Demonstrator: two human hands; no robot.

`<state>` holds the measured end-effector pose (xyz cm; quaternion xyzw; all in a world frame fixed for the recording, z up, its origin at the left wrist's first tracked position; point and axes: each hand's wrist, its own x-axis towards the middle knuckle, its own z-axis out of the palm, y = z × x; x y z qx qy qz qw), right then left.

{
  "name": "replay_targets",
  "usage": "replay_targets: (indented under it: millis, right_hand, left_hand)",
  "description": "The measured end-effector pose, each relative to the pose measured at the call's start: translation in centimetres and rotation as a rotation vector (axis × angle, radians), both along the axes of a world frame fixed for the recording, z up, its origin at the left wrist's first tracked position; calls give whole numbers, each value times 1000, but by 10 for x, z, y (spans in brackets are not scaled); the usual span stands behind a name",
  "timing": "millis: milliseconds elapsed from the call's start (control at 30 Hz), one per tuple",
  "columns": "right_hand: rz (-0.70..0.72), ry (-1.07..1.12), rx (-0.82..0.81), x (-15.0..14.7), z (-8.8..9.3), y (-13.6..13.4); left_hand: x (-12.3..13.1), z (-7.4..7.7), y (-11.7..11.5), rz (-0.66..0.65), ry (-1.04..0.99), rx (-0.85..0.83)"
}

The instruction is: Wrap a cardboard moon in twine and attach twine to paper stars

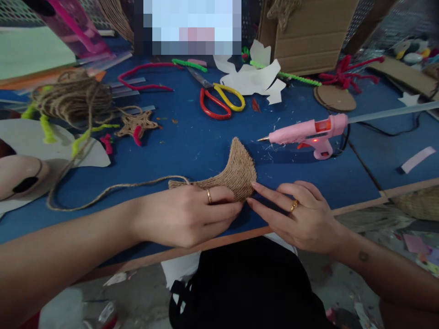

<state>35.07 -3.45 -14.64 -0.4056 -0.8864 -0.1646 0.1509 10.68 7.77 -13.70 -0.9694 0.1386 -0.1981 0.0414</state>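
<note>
A crescent of coiled jute twine [233, 171] lies on the blue table [192, 155], its tail pointing left. My left hand [185, 214] holds its lower edge, with the fingers over the near side. My right hand [298, 214] lies flat-fingered to the right, fingertips at the crescent's lower right edge and nothing held. A loose strand of twine [116, 189] runs from the crescent's left end to a bundle of jute twine [73, 98]. The underside of the crescent is hidden.
A pink hot glue gun [305, 132] lies right of the crescent, nozzle pointing left. Red-and-yellow scissors [216, 98], pipe cleaners [146, 75], a jute star [137, 123] and white paper cutouts [252, 77] lie farther back. The table's front edge [219, 242] runs below my hands.
</note>
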Motion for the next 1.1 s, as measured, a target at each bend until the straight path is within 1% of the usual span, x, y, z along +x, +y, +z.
replay_targets:
  millis: [133, 400, 533, 800, 967, 1100]
  right_hand:
    - [-5, -26, -5, 0, 0, -1]
    - [21, -44, 7, -1, -3, -3]
    - [24, -69, -3, 1, -5, -3]
    - [28, -55, -27, 0, -2, -2]
    - [31, -60, -29, 0, -1, -1]
    - [34, -54, -24, -1, -1, -2]
  left_hand:
    - [-2, -1, 1, -34, -31, 9]
    - [-1, 6, -1, -72, -45, -7]
    - [0, 8, 0, -62, -21, -20]
    - [-8, 3, 0, -54, 30, -49]
    - [-1, 8, -2, -84, -3, -4]
    - [-1, 9, -2, -72, 8, -20]
